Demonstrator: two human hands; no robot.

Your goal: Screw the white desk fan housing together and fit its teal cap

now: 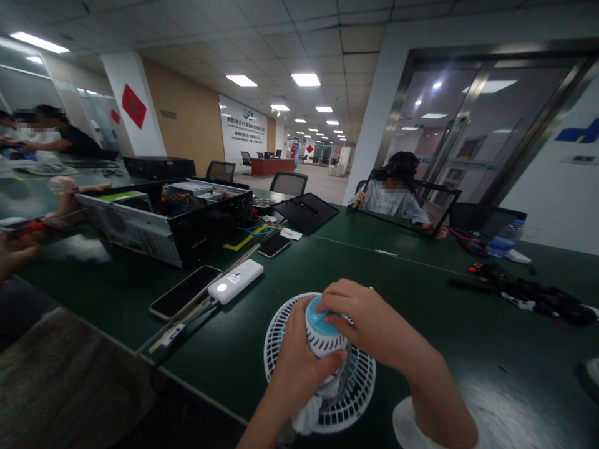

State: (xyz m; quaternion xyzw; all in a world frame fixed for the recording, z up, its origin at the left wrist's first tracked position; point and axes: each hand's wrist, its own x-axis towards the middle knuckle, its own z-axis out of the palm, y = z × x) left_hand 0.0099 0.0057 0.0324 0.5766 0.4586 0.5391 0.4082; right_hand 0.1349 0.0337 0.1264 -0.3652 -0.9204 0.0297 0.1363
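Note:
A small white electric fan (pixel 364 391) lies grille-down on the green table in front of me, with its motor housing (pixel 324 344) pointing up. My left hand (pixel 296 358) is wrapped round the slotted white housing from the left, thumb across its near side. From the right, my right hand (pixel 353 312) closes its fingers on the light-blue cap (pixel 319 319) at the top of the housing. Something white and crumpled (pixel 309 415) hangs by the fan's near edge, partly behind my left wrist.
Left of the fan lie a white power bank (pixel 236 280) with a cable, a phone (pixel 186 292) and another phone (pixel 274 245). An open computer case (pixel 173 218) stands beyond. Across the table (pixel 402 299) a person holds a black frame (pixel 397 223). A bottle (pixel 506 238) and black gear (pixel 528 293) lie right.

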